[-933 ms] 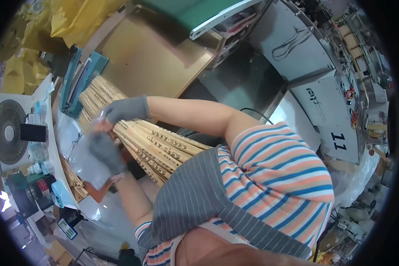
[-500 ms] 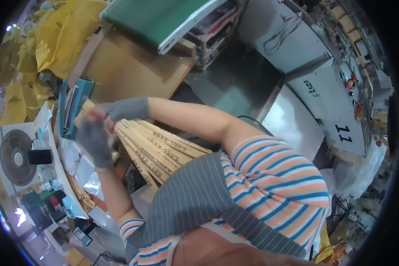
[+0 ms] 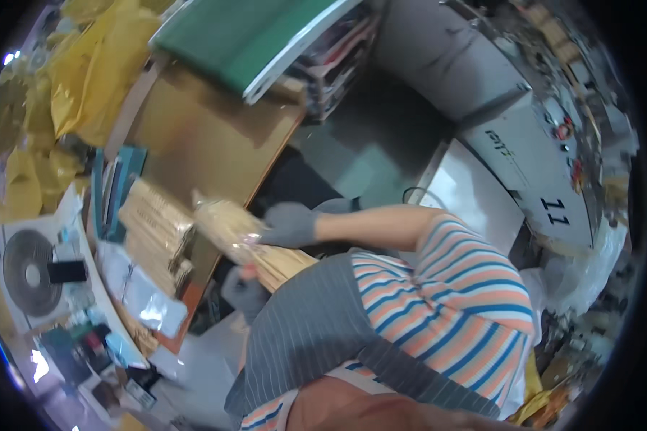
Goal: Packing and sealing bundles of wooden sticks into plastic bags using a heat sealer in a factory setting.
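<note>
A bundle of long, thin tan sticks point(image 3: 224, 219) lies slantwise in front of my apron, its far end over the table edge and its near end against my body. My right hand point(image 3: 289, 224), in a grey fingerless glove, is closed round its upper side. My left hand point(image 3: 244, 291), gloved alike, is curled at the lower side near the middle, its fingertips against the sticks; part of its grip is hidden. Left of the bundle, a stack of similar tan sticks point(image 3: 157, 219) rests on the table, apart from both hands.
A brown tabletop point(image 3: 194, 115) extends away under a green board point(image 3: 230, 43). A teal device point(image 3: 122, 190) stands beyond the stack, near a clear plastic bag point(image 3: 147, 291). A grey fan point(image 3: 32, 271) is at far left, yellow sacks point(image 3: 93, 72) behind. White cabinets point(image 3: 510, 154) stand at right.
Both hands have drawn back toward my body, bringing the bundle with them. The sticks, fanned out before, now sit closer together. The stack on the table has come into fuller view.
</note>
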{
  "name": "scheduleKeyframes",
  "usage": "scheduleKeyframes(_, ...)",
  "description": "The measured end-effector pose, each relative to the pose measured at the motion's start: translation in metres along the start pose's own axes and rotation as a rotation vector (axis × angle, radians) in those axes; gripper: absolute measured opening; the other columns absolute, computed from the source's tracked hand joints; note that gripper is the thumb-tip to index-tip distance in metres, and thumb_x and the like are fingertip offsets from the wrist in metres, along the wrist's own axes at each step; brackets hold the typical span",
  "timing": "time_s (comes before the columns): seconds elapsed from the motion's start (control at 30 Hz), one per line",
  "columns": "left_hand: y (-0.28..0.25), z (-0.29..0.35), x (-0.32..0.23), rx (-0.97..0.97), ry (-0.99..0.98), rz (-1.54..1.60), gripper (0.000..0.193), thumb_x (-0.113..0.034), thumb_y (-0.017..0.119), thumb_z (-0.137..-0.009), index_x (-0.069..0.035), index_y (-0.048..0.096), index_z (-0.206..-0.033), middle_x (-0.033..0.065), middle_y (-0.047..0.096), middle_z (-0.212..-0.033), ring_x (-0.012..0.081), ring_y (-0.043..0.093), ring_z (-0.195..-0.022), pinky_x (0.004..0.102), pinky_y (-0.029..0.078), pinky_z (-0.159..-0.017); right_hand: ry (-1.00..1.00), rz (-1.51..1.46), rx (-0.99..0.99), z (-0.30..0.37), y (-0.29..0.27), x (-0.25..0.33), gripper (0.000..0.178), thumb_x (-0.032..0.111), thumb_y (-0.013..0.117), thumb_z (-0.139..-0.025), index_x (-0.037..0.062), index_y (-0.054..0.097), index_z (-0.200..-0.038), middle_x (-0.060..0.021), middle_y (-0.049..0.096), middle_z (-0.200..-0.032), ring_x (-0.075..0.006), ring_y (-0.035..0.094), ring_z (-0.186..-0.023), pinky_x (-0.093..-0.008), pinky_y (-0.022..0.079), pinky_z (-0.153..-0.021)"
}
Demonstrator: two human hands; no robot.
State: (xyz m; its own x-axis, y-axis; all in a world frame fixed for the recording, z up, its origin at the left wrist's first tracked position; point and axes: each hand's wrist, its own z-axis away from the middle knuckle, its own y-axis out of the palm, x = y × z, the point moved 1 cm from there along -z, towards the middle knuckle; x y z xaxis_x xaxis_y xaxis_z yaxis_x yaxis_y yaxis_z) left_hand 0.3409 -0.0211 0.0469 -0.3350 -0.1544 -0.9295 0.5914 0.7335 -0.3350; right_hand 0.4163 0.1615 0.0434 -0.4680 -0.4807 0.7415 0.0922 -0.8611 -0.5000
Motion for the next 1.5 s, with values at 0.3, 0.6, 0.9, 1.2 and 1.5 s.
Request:
scheduleKeyframes(0.3,-0.119,-0.213,-0.006,-0.047,0.284,0.190,0.019,-0.022,0.055,-0.088,-0.003,0.054,-0.086,0.0029,0.052,-0.083,0.0102,0.047,-0.073,0.0256,0.040,-0.064,-0.741,0.345,-0.946,-0.040,-0.117,0.114,0.028,0.020,0.065,-0.063,0.0107,0.062,-0.089,-0.0130,0.064,-0.071,-0.0319,0.064,-0.070,-0.0416,0.049,-0.057)
scheduleKeyframes(0.6,-0.107,-0.259,-0.052,0.319,0.458,-0.736,0.025,-0.018,0.052,-0.090,-0.002,0.059,-0.108,0.0108,0.061,-0.088,0.0167,0.057,-0.072,0.0307,0.047,-0.064,-0.275,0.608,-0.686,-0.094,-0.196,0.083,0.026,0.019,0.055,-0.076,0.0054,0.066,-0.094,-0.0149,0.067,-0.088,-0.0329,0.064,-0.079,-0.0379,0.050,-0.071)
scheduleKeyframes(0.9,-0.098,-0.222,-0.102,0.159,0.059,-0.149,0.026,-0.017,0.055,-0.085,0.003,0.064,-0.099,0.0042,0.061,-0.064,0.0080,0.056,-0.050,0.0223,0.045,-0.048,-0.477,0.217,-0.535,-0.032,-0.230,0.125,0.039,0.033,0.065,-0.078,0.0026,0.058,-0.101,-0.0111,0.061,-0.075,-0.0227,0.060,-0.070,-0.0350,0.048,-0.068)
scheduleKeyframes(1.2,-0.139,-0.194,-0.135,0.072,0.318,-0.134,0.026,-0.016,0.063,-0.083,0.002,0.064,-0.101,0.0007,0.060,-0.074,0.0052,0.056,-0.065,0.0177,0.044,-0.059,-0.986,0.330,-0.585,-0.090,-0.128,0.174,0.033,0.028,0.055,-0.092,0.0013,0.054,-0.073,-0.0097,0.044,-0.051,-0.0201,0.044,-0.048,-0.0288,0.040,-0.050)
scheduleKeyframes(1.5,-0.135,-0.230,0.084,-0.107,-0.291,0.423,0.053,-0.017,0.077,-0.068,0.003,0.053,-0.111,0.0062,0.064,-0.090,0.0140,0.060,-0.082,0.0274,0.047,-0.077,-0.610,0.512,-1.182,-0.325,-0.149,0.186,0.035,0.041,0.052,-0.087,0.0068,0.057,-0.085,-0.0147,0.062,-0.074,-0.0334,0.062,-0.073,-0.0423,0.048,-0.063)
